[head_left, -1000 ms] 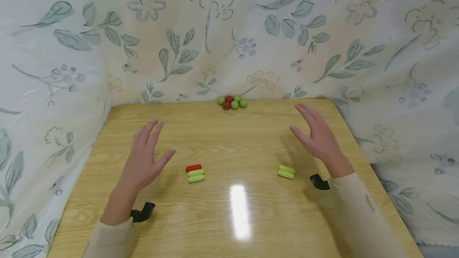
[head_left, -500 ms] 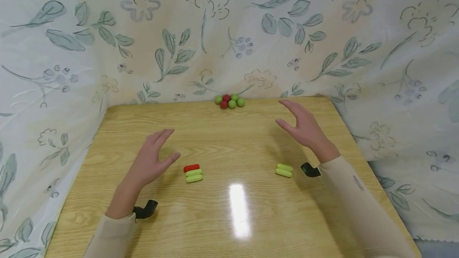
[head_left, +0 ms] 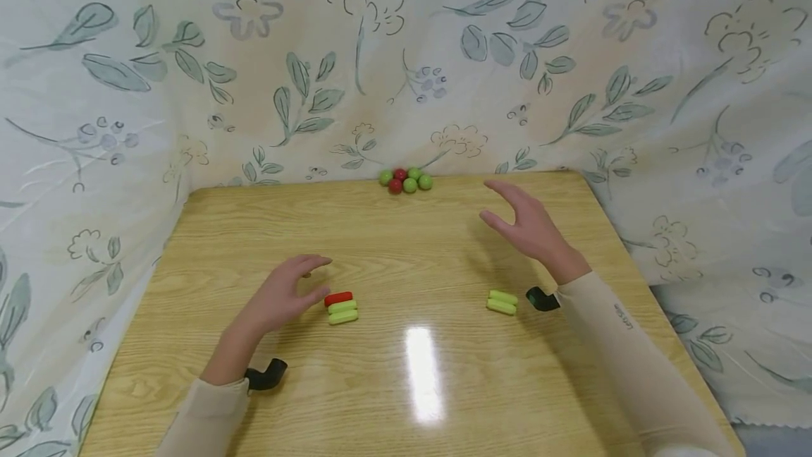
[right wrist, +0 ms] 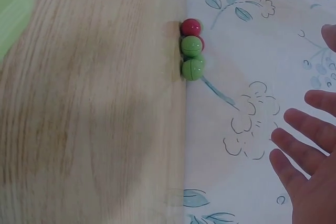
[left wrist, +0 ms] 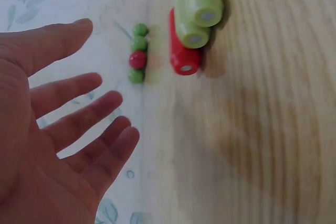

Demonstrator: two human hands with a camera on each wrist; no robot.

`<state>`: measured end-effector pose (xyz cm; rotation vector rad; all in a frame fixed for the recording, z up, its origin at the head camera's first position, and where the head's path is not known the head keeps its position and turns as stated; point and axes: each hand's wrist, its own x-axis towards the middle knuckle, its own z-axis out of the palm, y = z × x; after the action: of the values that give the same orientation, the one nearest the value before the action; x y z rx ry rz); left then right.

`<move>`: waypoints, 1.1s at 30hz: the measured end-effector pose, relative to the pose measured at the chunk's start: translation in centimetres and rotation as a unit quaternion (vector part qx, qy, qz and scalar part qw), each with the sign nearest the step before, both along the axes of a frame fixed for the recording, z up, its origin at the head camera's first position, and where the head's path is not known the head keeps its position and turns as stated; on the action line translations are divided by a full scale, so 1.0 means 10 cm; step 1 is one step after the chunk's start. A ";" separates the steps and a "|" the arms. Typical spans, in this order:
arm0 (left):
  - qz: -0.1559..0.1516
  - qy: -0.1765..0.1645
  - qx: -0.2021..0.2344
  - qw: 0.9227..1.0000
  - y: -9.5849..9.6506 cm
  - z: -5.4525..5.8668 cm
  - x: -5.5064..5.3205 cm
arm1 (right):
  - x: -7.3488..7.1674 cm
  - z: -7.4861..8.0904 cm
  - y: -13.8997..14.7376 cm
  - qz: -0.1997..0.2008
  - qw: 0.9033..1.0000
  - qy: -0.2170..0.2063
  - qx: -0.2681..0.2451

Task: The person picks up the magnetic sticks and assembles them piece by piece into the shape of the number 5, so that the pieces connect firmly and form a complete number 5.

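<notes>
My left hand [head_left: 279,298] hovers just left of a red stick [head_left: 338,298], its thumb overlapping the stick's left end in the head view. Against the red stick lie two yellow-green sticks [head_left: 343,312], side by side; pale round ends show on them in the left wrist view. The fingers [left wrist: 89,111] of that hand are spread, with nothing between them. My right hand [head_left: 529,228] is held above the table, behind a second pair of yellow-green sticks [head_left: 502,302]. Its fingers [right wrist: 302,148] are apart and hold nothing.
Several green and red balls [head_left: 409,185] sit clustered at the back edge of the wooden table [head_left: 406,245]. A floral cloth [head_left: 406,55] hangs behind and around it. Each wrist carries a black camera piece [head_left: 266,375]. A bright reflection lies on the tabletop.
My left hand has come lower and to the right, up to the red stick. The right hand has shifted leftward. Sticks and balls stay where they were on the table.
</notes>
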<state>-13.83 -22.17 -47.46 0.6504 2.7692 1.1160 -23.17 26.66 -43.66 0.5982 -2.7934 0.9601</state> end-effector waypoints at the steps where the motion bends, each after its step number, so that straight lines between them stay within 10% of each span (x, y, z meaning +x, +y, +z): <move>1: -0.006 -0.002 0.000 1.000 0.01 -0.02 0.00 | 0.00 -0.01 0.00 0.001 1.000 -0.001 -0.001; 14: -0.064 -0.026 -0.009 0.998 0.08 -0.16 -0.05 | -0.02 -0.10 -0.03 0.015 1.000 -0.008 -0.006; 33: -0.059 -0.044 -0.047 0.996 0.14 -0.19 -0.10 | -0.04 -0.11 -0.04 0.023 1.000 -0.009 -0.004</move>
<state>-14.82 -20.74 -49.33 0.7237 2.6517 0.9623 -23.53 26.28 -44.75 0.6586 -2.8019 0.9903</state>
